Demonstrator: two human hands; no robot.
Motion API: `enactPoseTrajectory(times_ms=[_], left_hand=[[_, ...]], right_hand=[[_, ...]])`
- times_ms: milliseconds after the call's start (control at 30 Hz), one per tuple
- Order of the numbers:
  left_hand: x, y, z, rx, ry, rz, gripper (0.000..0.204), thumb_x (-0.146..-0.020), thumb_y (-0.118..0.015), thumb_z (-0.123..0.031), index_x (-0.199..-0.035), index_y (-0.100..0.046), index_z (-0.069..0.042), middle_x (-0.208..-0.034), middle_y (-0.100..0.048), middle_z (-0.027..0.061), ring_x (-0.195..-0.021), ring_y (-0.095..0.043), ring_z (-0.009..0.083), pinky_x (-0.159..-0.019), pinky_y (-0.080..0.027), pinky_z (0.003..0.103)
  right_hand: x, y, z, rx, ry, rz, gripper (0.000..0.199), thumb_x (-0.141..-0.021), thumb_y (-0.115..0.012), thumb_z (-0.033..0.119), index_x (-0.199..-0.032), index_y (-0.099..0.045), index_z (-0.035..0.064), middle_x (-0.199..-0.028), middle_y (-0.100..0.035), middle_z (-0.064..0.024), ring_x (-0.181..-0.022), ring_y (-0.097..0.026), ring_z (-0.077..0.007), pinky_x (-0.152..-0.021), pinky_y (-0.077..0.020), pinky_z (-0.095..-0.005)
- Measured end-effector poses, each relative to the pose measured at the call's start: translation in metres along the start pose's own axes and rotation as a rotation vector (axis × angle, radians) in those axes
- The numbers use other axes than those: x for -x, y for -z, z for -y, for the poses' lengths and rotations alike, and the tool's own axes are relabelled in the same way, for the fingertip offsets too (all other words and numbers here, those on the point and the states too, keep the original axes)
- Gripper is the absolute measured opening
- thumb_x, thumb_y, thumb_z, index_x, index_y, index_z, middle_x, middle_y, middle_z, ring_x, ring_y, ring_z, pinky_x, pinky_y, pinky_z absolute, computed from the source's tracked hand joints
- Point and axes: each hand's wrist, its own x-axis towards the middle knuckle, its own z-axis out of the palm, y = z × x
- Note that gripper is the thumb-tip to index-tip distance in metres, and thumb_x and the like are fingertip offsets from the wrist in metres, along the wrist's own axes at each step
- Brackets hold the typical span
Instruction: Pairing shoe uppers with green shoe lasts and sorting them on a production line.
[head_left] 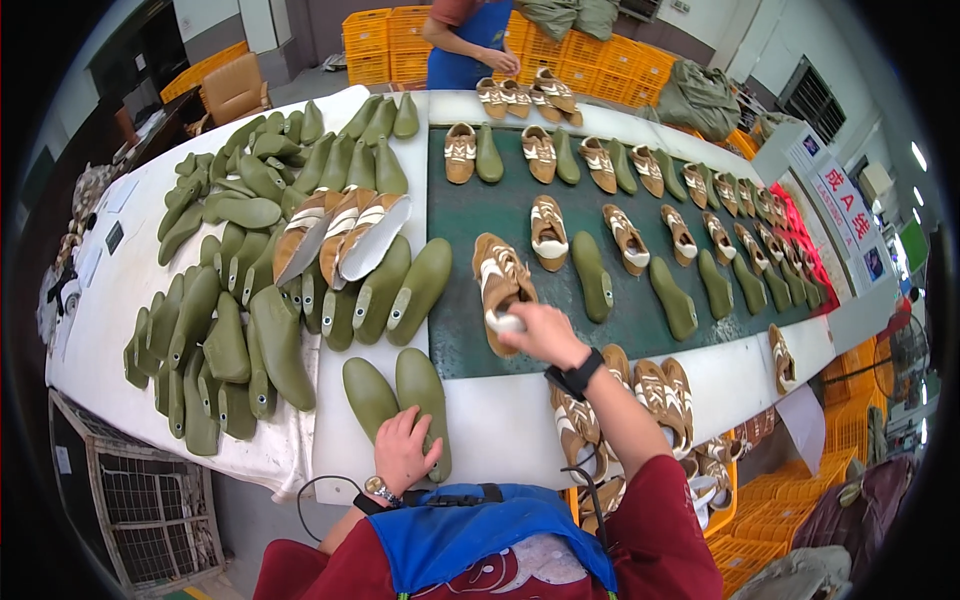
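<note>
My right hand (545,335) is closed on the heel end of a tan sneaker (494,270) with white stripes, over the near left corner of the green belt. Its toe points away from me. My left hand (405,445) lies with fingers spread over the near ends of two green shoe lasts, a left one (368,390) and a right one (420,385), on the white table edge before me. A green last (592,277) and another tan sneaker (548,233) rest on the belt beyond my right hand.
Green lasts (240,345) crowd the white table at left, with tan shoe uppers (355,235) on top. Rows of sneakers and lasts fill the green belt (455,340). More sneakers (660,395) sit by my right forearm. Across the table stands a person in a blue apron (465,50).
</note>
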Motion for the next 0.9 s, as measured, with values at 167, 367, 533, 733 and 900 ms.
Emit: enactPoseTrajectory(times_ms=[167, 367, 533, 733, 900], left_hand=[[0.001, 0.0, 0.001, 0.027, 0.014, 0.014, 0.039, -0.068, -0.066, -0.026, -0.101, -0.06, -0.006, -0.11, -0.055, 0.0147, -0.098, -0.054, 0.0302, -0.083, -0.042, 0.041], [-0.005, -0.003, 0.003, 0.04, 0.016, 0.032, 0.039, -0.067, -0.067, -0.025, -0.1, -0.06, -0.005, -0.11, -0.055, 0.0147, -0.098, -0.054, 0.03, -0.083, -0.042, 0.041], [-0.002, 0.0, 0.004, 0.021, 0.021, 0.023, 0.036, -0.069, -0.066, -0.026, -0.098, -0.061, -0.005, -0.108, -0.056, 0.0147, -0.098, -0.055, 0.0285, -0.081, -0.044, 0.04], [-0.004, -0.001, 0.003, 0.037, 0.014, 0.019, 0.037, -0.067, -0.066, -0.024, -0.098, -0.06, -0.005, -0.109, -0.056, 0.0142, -0.098, -0.055, 0.0292, -0.081, -0.043, 0.04], [-0.002, -0.002, 0.002, 0.021, 0.026, 0.017, 0.034, -0.068, -0.064, -0.024, -0.097, -0.062, -0.006, -0.108, -0.056, 0.0146, -0.098, -0.055, 0.0283, -0.083, -0.043, 0.039]], right_hand=[[-0.116, -0.02, -0.029, 0.086, -0.045, -0.017, 0.042, -0.071, -0.068, 0.031, -0.106, -0.058, 0.0098, -0.097, -0.062, -0.0179, -0.092, -0.059, -0.0336, -0.079, -0.0472, -0.0413], [-0.176, -0.069, -0.045, -0.053, -0.042, -0.028, 0.052, -0.076, -0.064, 0.027, -0.124, -0.048, 0.0137, -0.109, -0.058, -0.0196, -0.101, -0.055, -0.0361, -0.086, -0.0444, -0.0419], [-0.166, -0.107, 0.021, -0.122, 0.011, 0.144, 0.049, -0.081, -0.053, 0.044, -0.122, -0.05, 0.0154, -0.103, -0.061, -0.0192, -0.096, -0.059, -0.0344, -0.083, -0.0465, -0.0417], [-0.151, -0.134, 0.074, -0.034, -0.019, 0.289, 0.046, -0.08, -0.052, 0.044, -0.111, -0.051, 0.0102, -0.096, -0.063, -0.0189, -0.092, -0.061, -0.0331, -0.079, -0.0473, -0.0416], [-0.152, -0.143, 0.066, -0.076, -0.169, 0.261, 0.037, -0.073, -0.055, 0.034, -0.105, -0.052, 0.0156, -0.091, -0.064, -0.0141, -0.09, -0.061, -0.0322, -0.079, -0.0466, -0.041]])
